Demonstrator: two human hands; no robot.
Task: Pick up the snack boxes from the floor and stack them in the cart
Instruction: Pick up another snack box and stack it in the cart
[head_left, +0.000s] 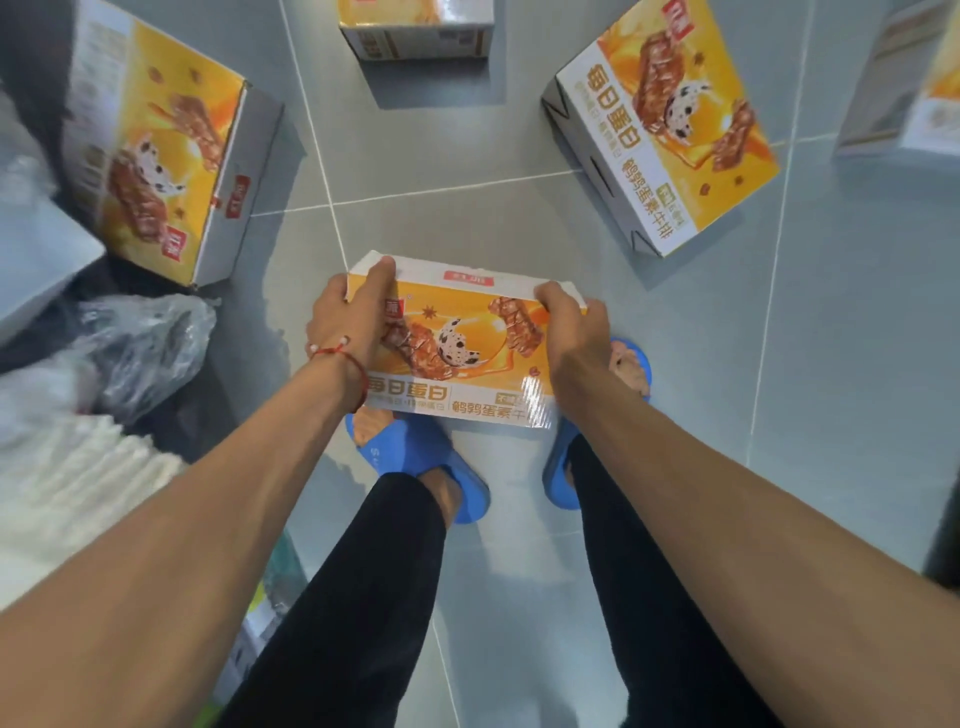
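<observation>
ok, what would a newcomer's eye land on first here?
The orange snack box dead centre, gripped at its far corners by the left hand and right hand, covering the toes of the blue slippers. Next, matching boxes lie around it on the grey tile floor: a left box, an upper-right box and a top-edge box.

Likely a shop stockroom or storage area, grey tiled floor (831, 364), several identical printed snack boxes (670, 130) scattered across it, plastic-wrapped goods (145, 343) heaped at the floor's left edge, blue slippers (415, 457) on the person's feet
</observation>
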